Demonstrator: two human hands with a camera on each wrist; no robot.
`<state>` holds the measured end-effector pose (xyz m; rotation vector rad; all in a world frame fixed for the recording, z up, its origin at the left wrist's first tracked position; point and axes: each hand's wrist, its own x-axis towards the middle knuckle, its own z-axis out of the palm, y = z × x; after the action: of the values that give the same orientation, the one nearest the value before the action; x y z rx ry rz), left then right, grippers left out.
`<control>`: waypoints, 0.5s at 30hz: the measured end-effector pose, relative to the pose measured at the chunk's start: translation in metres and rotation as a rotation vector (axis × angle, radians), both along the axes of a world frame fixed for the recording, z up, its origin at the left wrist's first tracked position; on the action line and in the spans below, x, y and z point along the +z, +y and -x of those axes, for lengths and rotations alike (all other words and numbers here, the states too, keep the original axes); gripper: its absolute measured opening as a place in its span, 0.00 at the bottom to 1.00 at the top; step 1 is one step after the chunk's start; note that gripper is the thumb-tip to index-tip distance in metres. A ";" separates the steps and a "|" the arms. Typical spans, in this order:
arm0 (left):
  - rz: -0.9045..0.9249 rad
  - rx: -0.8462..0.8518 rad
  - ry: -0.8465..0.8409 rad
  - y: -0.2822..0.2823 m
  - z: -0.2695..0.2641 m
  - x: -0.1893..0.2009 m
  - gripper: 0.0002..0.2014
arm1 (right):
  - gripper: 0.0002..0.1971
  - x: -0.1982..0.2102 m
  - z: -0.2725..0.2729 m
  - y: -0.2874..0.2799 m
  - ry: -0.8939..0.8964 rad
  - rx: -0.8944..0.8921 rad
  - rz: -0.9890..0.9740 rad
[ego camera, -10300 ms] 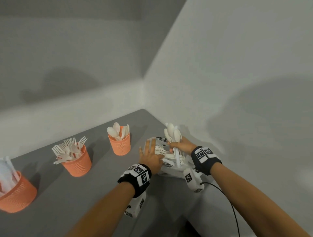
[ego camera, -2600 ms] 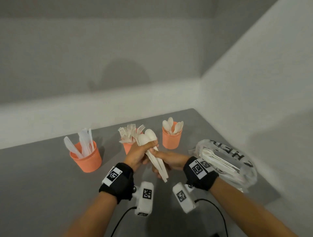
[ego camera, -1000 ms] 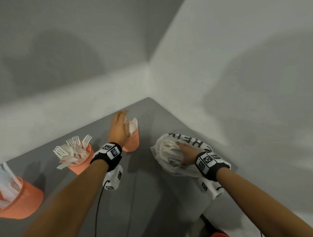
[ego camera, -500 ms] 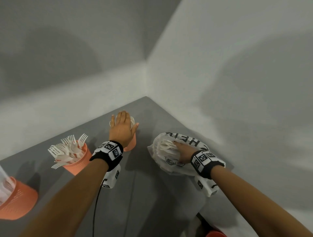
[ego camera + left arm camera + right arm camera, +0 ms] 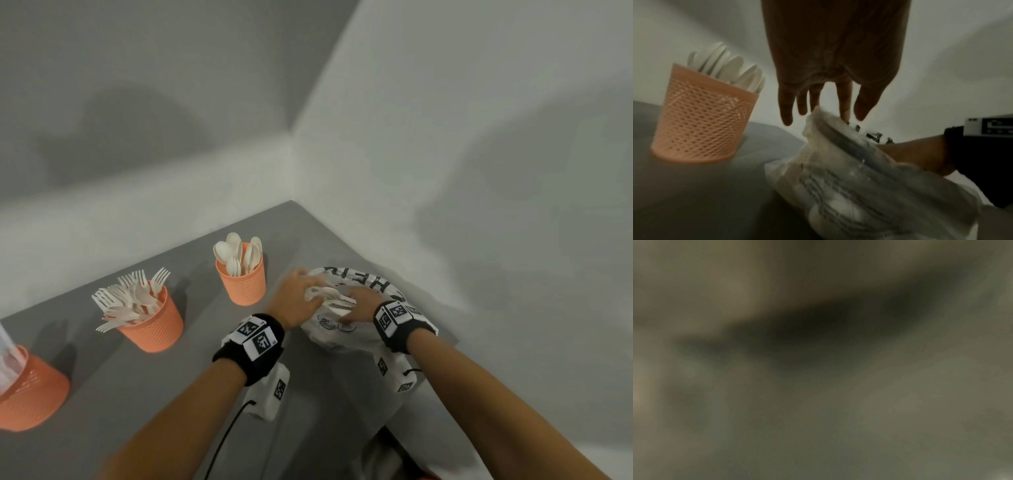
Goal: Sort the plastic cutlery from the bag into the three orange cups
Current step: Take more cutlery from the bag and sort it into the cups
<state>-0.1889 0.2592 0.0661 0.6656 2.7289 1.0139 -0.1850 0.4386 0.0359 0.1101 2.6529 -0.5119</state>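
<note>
The clear printed bag (image 5: 368, 286) lies near the table's right corner with white cutlery (image 5: 330, 298) showing at its mouth. My left hand (image 5: 296, 293) is at the bag's left edge; in the left wrist view its fingers (image 5: 844, 104) are straight and touch the bag (image 5: 859, 178). My right hand (image 5: 359, 301) reaches into the bag, its fingers hidden by plastic. Three orange mesh cups stand to the left: spoons cup (image 5: 241, 279), forks cup (image 5: 152, 320), knives cup (image 5: 27, 394). The right wrist view is dark blur.
White walls meet in a corner right behind the bag. The grey table (image 5: 154, 394) shows bare surface in front of the cups. A cable (image 5: 222, 442) hangs from my left wrist camera. The spoons cup (image 5: 702, 113) stands close to the left of my left hand.
My left hand left the spoons cup and moved right to the bag's edge. My right hand stayed at the bag. The spoons cup now holds more spoons than 10 s ago.
</note>
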 end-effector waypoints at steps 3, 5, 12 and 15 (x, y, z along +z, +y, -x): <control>0.097 0.051 -0.149 -0.001 -0.003 -0.018 0.24 | 0.19 -0.001 0.002 0.002 -0.007 -0.046 0.066; 0.088 0.073 -0.174 -0.001 -0.005 -0.020 0.27 | 0.24 -0.003 0.002 -0.004 0.013 -0.018 0.061; 0.051 0.100 -0.106 -0.006 -0.007 -0.012 0.29 | 0.24 -0.003 -0.001 -0.010 0.088 0.026 0.092; 0.074 0.102 -0.082 -0.006 -0.008 -0.009 0.29 | 0.27 -0.005 -0.004 -0.006 0.115 -0.008 0.166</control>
<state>-0.1809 0.2530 0.0572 0.4665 2.7376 0.9343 -0.1807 0.4325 0.0309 0.0415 2.7081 -0.7590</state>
